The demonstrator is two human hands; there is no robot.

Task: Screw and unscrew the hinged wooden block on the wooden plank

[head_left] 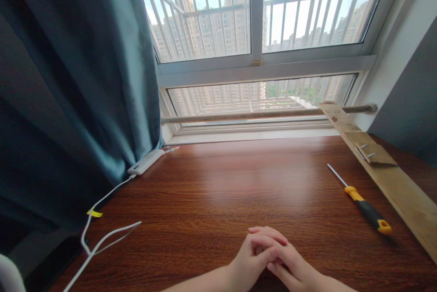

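Note:
My left hand (pixel 248 255) and my right hand (pixel 290 260) are clasped together above the near edge of the brown wooden table (pixel 218 192), with their fingers folded over each other. No object shows in either hand. To their right lies a screwdriver (pixel 367 210) with a yellow and black handle, its metal shaft pointing away toward the window. Beside it a long wooden board (pixel 399 182) slants from the window bar to the right edge of view. A piece of brown cardboard (pixel 370 148) lies on the board, with a few small metal screws or nails (pixel 368 151) on it.
A white power strip (pixel 146 162) lies at the foot of the blue curtain (pixel 136 78). Its white cable (pixel 102 198), with a yellow tag (pixel 94 213), runs along the table's left side. A metal bar (pixel 239 116) crosses before the barred window (pixel 211 14).

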